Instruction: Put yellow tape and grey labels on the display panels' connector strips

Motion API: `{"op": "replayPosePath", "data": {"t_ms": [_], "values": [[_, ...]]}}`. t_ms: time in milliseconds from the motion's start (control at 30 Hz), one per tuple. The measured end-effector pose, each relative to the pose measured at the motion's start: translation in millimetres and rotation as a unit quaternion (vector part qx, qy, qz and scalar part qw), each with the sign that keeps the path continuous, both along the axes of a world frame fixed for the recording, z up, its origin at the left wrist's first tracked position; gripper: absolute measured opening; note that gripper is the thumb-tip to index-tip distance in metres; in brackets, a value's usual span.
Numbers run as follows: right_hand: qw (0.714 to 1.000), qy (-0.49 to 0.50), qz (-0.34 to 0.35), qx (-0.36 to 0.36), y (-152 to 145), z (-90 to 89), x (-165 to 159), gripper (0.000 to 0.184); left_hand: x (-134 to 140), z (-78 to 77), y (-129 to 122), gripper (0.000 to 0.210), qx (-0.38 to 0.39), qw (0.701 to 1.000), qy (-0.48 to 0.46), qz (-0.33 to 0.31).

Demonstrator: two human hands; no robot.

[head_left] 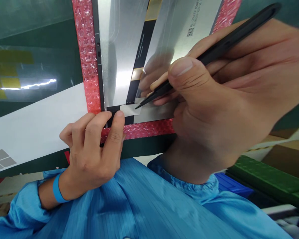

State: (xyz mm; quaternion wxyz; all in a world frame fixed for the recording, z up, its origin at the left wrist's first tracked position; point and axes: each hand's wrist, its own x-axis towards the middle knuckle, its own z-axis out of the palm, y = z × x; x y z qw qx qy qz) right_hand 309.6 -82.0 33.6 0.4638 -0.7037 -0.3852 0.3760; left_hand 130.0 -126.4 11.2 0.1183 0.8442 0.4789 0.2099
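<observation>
My right hand (214,96) is closed around black tweezers (214,49), held like a pen with the points down to the left. The tips touch the free end of a small silvery tape strip (129,110); whether they pinch it I cannot tell. Under the strip is the lower left corner of a shiny metal-backed display panel (119,59), which carries a black band (146,43) with yellowish tape patches. With fingers apart, my left hand (94,146) rests its index and middle fingertips on that corner, beside the strip's left end.
Pink bubble wrap (86,49) borders the panel on a dark green mat (62,43). To the left lie a white sheet (45,113) with a grey four-square logo and a clear film (40,69) with yellow tabs. A green rail (271,179) and blue bin (231,186) stand lower right.
</observation>
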Motion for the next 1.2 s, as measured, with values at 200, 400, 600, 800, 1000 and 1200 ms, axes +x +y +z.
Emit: {"op": "replayPosePath", "data": {"t_ms": [200, 400, 600, 800, 1000, 1200], "values": [[0.998, -0.055, 0.012, 0.002, 0.1, 0.5, -2.8, 0.013, 0.8, 0.2, 0.1, 0.041, 0.004, 1.0, -0.008, -0.002], [0.999, -0.049, 0.013, 0.013, -0.5, -2.0, -3.8, 0.014, 1.0, 3.5, 1.3, 0.04, 0.001, 1.0, 0.017, -0.006], [0.998, -0.052, 0.012, 0.024, -0.3, -3.2, -3.6, 0.012, 1.1, 4.4, 1.3, 0.043, -0.004, 1.0, 0.029, -0.007], [0.998, -0.054, 0.011, 0.026, -1.1, -4.7, -2.5, 0.01, 2.0, 4.9, -0.4, 0.043, -0.011, 0.999, 0.04, 0.001], [0.998, -0.063, 0.007, 0.03, -1.5, -5.9, -3.7, 0.015, 7.1, 7.3, -1.0, 0.045, -0.006, 0.997, 0.073, 0.001], [0.996, -0.077, -0.009, 0.045, -1.0, -6.9, -4.5, 0.012, 4.3, 3.9, -0.8, 0.054, -0.01, 0.995, 0.096, 0.012]]}}
